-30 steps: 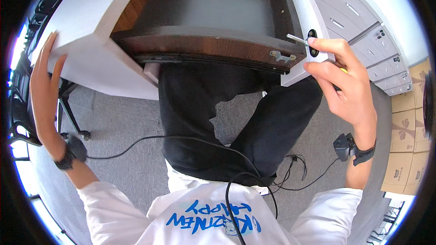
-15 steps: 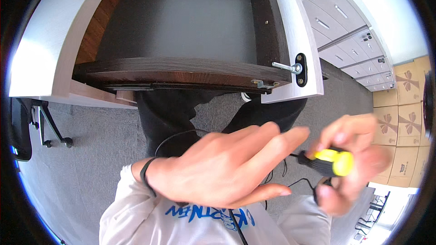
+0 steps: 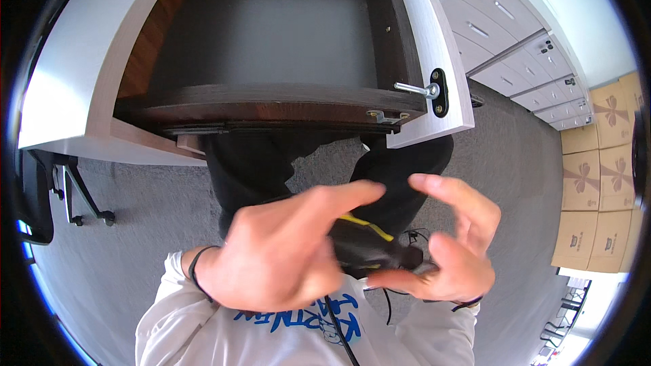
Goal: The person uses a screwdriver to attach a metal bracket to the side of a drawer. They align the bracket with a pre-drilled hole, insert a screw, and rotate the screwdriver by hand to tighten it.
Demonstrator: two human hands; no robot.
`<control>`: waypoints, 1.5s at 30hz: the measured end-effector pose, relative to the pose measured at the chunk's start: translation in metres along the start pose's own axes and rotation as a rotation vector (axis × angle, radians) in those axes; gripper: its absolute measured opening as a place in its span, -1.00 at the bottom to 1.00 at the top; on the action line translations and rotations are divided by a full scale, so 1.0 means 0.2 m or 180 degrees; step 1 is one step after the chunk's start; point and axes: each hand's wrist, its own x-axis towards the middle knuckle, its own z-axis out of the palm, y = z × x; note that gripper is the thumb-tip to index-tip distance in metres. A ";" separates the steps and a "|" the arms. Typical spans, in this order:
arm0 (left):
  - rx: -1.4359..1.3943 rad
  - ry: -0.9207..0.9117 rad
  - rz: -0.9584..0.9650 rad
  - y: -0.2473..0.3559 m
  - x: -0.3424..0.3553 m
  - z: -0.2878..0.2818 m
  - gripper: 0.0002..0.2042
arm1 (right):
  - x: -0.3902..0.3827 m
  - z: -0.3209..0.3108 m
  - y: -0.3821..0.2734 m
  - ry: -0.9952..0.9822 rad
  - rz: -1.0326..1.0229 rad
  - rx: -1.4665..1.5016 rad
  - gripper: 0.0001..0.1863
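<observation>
Head cam shows a black-and-yellow tool (image 3: 363, 240) between the left hand (image 3: 278, 251) and loosely curved right hand (image 3: 460, 257), probably cupped to steady it, though blur means I can't tell if either's actually gripping.

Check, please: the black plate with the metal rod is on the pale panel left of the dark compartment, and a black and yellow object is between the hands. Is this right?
Not quite: the head view shows the black plate with the metal rod on the pale panel right of the dark compartment. The black and yellow object is between the left hand and right hand.
</observation>
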 end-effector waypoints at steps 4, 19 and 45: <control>-0.0131 0.1299 -0.0234 -0.05 -0.13 -0.03 -0.66 | 0.00 -0.15 -0.04 -0.1337 0.0810 -0.0127 -0.41; 0.0858 0.1671 0.0687 -0.14 -0.19 -0.15 -0.43 | -0.03 -0.21 0.21 0.0573 0.0500 0.0186 -0.59; 0.1270 0.1744 0.0448 -0.27 -0.12 -0.21 -0.54 | 0.17 -0.03 0.57 0.0896 0.0989 0.0861 -0.33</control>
